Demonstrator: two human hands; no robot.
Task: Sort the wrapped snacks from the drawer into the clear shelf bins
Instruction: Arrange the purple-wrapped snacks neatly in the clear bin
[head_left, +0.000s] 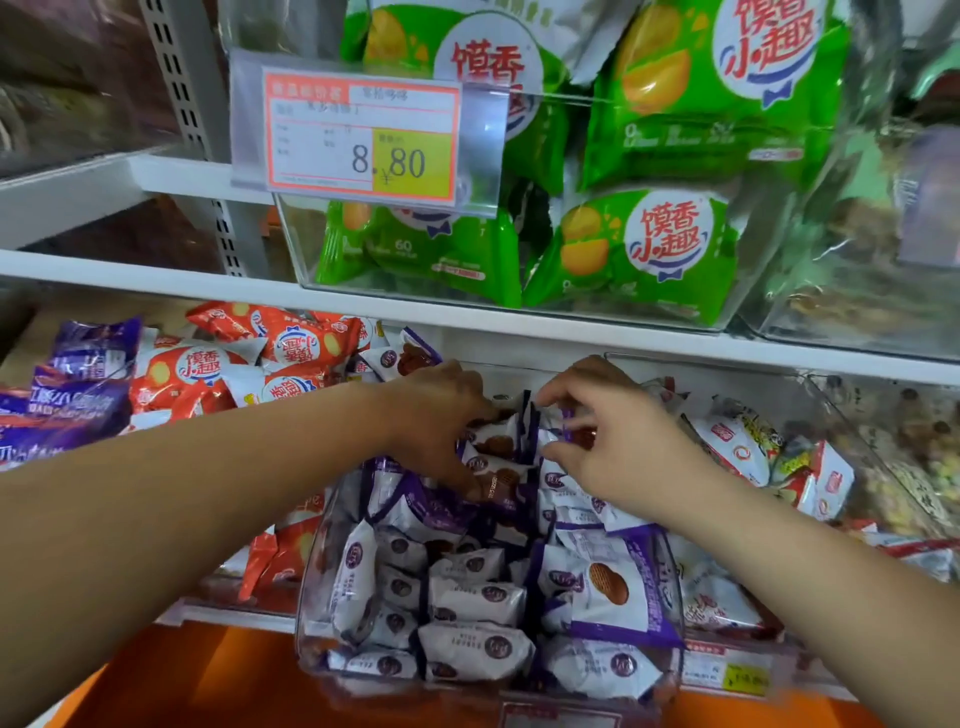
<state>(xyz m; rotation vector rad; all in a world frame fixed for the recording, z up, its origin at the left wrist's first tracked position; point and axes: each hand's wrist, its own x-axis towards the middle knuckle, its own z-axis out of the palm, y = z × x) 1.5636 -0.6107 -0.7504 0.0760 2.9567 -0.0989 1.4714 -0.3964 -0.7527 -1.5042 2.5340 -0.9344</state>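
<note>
Closest of all is an orange ledge (208, 675) along the bottom. Just behind it stands a clear bin (310, 623), pulled out at the front edge of the low shelf. It is packed full of white and purple snacks (475, 603), each in its own little wrapper. Both arms reach over the bin to its back edge, where the two hands are close together. The left hand (441, 421) has its fingers and thumb curled round a few of these snacks, which stand up on end. The right hand (618, 447) pinches the purple edge of another one just beside them. A small yellow tag (745, 678) sits on the shelf front, to the right of the bin. To the left of the bin lie red snacks (208, 369) in a loose heap, and purple bags (78, 395) lie past them at the left edge. On the right, another bin (810, 395) holds white packets with red marks. Further right there is a bin of small brownish bits (909, 467), maybe nuts, but it is too blurry to tell. Above the hands runs a white shelf (156, 280). On it sits a clear bin with big green bags (649, 249) piled high. A price card (363, 137) that says 8.80 hangs on the front of that bin and hides some of the bags behind it.
</note>
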